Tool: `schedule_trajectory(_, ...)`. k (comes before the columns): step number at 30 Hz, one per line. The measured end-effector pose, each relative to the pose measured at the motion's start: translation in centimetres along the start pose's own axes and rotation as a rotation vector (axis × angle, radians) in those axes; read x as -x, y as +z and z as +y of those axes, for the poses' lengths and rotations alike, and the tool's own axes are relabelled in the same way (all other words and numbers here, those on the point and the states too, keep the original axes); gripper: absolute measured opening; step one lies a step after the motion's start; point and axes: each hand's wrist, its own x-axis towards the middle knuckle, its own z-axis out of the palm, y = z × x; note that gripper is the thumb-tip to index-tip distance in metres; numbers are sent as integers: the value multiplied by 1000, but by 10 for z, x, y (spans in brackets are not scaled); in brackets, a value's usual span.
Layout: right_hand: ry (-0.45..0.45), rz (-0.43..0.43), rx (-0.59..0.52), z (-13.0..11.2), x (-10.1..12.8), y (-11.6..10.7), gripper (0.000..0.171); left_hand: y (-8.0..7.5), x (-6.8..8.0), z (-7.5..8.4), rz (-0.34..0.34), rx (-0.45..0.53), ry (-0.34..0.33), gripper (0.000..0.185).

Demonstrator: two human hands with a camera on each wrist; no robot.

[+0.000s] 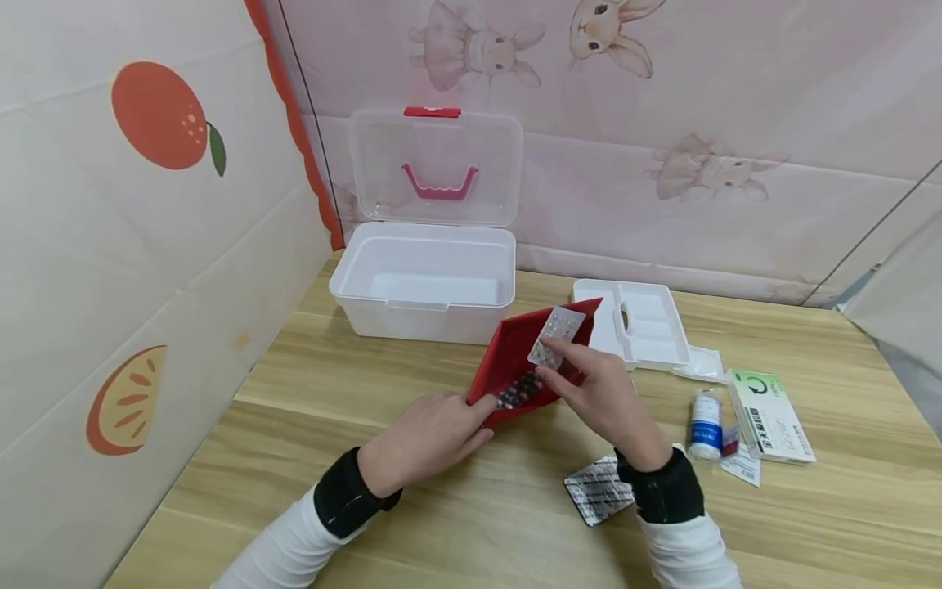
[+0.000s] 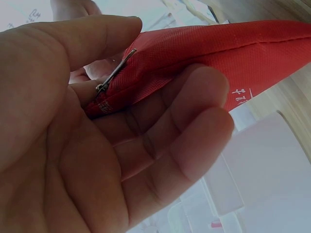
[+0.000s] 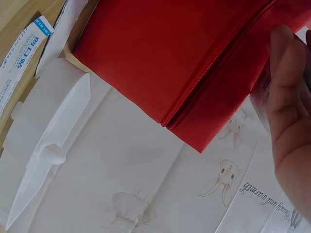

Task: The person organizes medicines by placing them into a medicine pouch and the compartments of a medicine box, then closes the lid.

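Red pouch [image 1: 509,353] sits gripped by the left hand [image 1: 434,429], a blister pack [image 1: 562,325] at its mouth, long axis slanting away, pinched by the nearer right hand [image 1: 609,401]

Right of the white box [image 1: 390,315]: white tray [image 1: 655,323]; farther right, blue-banded bottle [image 1: 706,429] beside green-and-white carton [image 1: 771,415]; behind the box, rabbit-printed cloth [image 1: 589,114]; left of the box, fruit-printed cloth [image 1: 88,270].

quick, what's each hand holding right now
Left hand: closed, holding the red pouch by its edge.
Right hand: closed, pinching a blister pack at the pouch's opening.
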Motion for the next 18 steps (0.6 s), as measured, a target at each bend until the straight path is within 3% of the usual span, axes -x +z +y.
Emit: schedule_trajectory(18,13,-103,120,-4,0,11,39,0,0,2,11,-12,11,22)
